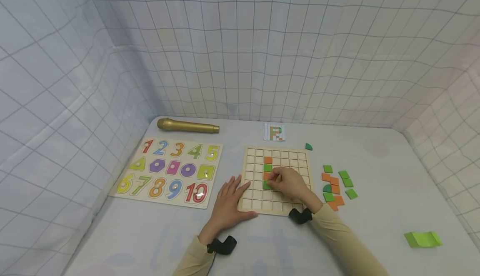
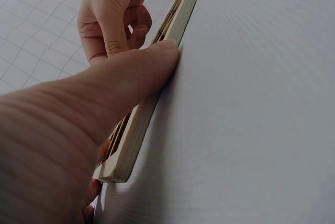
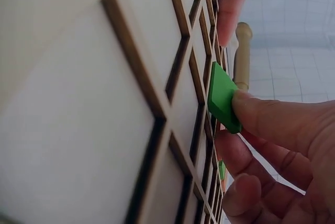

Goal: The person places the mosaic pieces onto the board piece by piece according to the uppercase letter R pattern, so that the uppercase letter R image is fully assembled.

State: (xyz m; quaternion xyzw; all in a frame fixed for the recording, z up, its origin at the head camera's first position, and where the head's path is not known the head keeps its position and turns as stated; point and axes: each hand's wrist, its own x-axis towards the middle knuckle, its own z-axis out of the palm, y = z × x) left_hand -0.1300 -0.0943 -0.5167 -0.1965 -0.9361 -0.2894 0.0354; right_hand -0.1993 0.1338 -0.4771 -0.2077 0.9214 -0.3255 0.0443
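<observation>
A wooden grid board (image 1: 256, 203) lies flat in front of the person. My right hand (image 1: 290, 183) pinches a green square tile (image 3: 222, 98) between thumb and fingers; in the right wrist view it stands tilted, its edge right at the grid bars. Above it in the same column sit an orange tile (image 1: 268, 159), a green tile (image 1: 268, 168) and another orange tile (image 1: 266, 176), partly behind the fingers. My left hand (image 1: 227, 203) rests at the board's near left corner, fingers along the left side, thumb (image 2: 141, 67) against the front edge.
Several loose green and orange tiles (image 1: 336, 189) lie right of the board, and a dark green quarter-round piece (image 1: 308, 146) at its far right corner. Behind it is a pattern card (image 1: 274, 132). A number puzzle (image 1: 165, 171), gold microphone (image 1: 187, 126) and lime-green block (image 1: 423, 239) lie farther out.
</observation>
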